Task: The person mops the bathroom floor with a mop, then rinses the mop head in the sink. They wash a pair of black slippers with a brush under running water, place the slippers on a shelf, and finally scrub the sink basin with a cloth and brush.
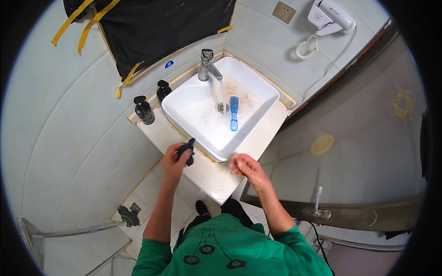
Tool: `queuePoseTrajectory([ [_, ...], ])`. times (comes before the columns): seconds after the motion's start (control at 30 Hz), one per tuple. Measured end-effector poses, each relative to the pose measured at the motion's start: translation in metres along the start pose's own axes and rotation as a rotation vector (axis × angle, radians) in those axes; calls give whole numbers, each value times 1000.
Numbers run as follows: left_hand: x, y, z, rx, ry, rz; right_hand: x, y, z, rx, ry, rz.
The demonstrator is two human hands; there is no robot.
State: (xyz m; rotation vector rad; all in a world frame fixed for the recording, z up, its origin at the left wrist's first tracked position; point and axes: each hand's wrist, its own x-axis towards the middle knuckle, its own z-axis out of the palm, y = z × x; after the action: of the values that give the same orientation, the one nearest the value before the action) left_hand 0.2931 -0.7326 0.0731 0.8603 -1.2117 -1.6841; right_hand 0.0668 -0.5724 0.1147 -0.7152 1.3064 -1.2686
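Observation:
My left hand [171, 159] grips a small, crumpled black item with a blue edge [186, 152], perhaps cloth, just off the front left rim of the sink. Slightly curled and wet, my right hand [248, 167] hovers by the sink's front corner, with nothing visible in it. Inside the white rectangular basin [197, 110] lies a flat blue plastic tool [234, 113] with a paddle-like head; its underside is hidden. Water runs from the chrome faucet [207, 65] onto the metal drain [221, 107]. Brownish specks mark the basin floor behind the tool.
Two black pump bottles [144, 110] [163, 90] stand left of the sink on the pale countertop [214, 183]. Black plastic sheeting [165, 31] covers part of the wall. A white hair dryer [333, 17] hangs at upper right. The door [345, 155] borders the counter's right side.

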Motion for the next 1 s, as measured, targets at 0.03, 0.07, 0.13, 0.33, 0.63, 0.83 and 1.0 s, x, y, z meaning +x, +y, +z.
queuePoseTrajectory([
  [0.03,3,8,16,-6,-87,66,9,-12,6,27,0,-27],
  [0.07,4,13,34,68,-141,166,18,-21,12,70,-28,-89],
  [0.13,4,22,63,261,-294,320,36,-33,19,35,-45,-110],
  [0.33,35,8,105,263,-313,203,93,-56,-28,2,25,-109],
  [0.63,128,-98,163,1086,-171,-10,199,-91,-153,-892,491,-493],
  [0.83,158,-117,185,1251,-333,-253,281,-68,-204,-1688,160,-20],
  [1.0,164,-106,164,1175,-350,-355,322,-15,-185,-1684,237,-77],
])
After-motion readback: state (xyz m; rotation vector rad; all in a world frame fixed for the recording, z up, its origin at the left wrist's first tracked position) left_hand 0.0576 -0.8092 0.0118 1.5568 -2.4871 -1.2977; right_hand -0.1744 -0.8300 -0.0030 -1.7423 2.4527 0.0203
